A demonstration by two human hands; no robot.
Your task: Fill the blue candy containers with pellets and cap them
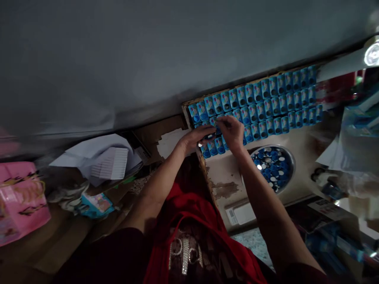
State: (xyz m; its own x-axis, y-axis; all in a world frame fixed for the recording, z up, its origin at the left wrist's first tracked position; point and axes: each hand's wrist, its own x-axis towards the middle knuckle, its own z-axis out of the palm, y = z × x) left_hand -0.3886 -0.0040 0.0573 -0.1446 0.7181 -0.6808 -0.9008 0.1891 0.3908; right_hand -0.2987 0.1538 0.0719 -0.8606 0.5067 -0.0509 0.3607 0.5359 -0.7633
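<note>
Rows of blue printed packs (257,92), each with a round spot near its lower end, lie on a worn tray-like board (220,165). My left hand (197,135) is over the left end of the rows, its fingers curled round something small and dark that I cannot make out. Close beside it, my right hand (233,129) is pinched above the middle row; whatever is between its fingertips is too small to name. A round metal bowl (293,167) holding many small blue and white caps (274,165) stands below the rows, to the right of my right forearm.
A white box (244,214) lies at the board's near edge. Papers (111,163), cardboard (156,132) and a pink bag (23,201) are on the left. Clear plastic bags (358,134) and a lit lamp (372,54) are at the right; a grey wall (148,51) rises behind.
</note>
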